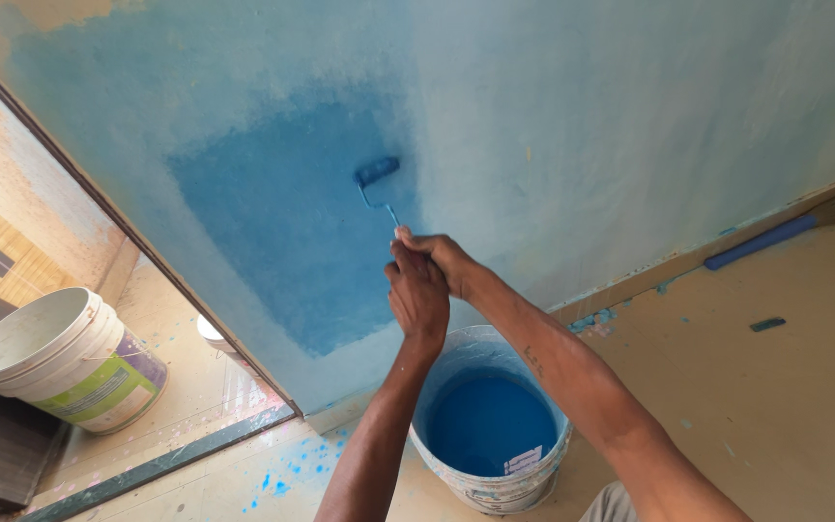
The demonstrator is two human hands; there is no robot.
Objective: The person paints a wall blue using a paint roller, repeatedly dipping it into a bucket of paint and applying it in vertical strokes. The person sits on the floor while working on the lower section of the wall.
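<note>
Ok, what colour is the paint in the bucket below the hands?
Bright blue, filling the white bucket below both hands; the head view shows it best.

Soft, even daylight fills the room, brightest at nine o'clock where the open doorway [60, 251] washes pale. The wall [630, 116] shows no glare. Shadows stay faint under the bucket [490, 483]. Focus is sharp throughout; wide-lens bending tilts the edges.

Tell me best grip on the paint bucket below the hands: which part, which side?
Probably the rim of the paint bucket, taken from above on the near side. It stands upright and open with blue paint inside, so side tilting would risk a spill. No handle is clearly visible. Both the left hand and right hand are on the roller.
</note>
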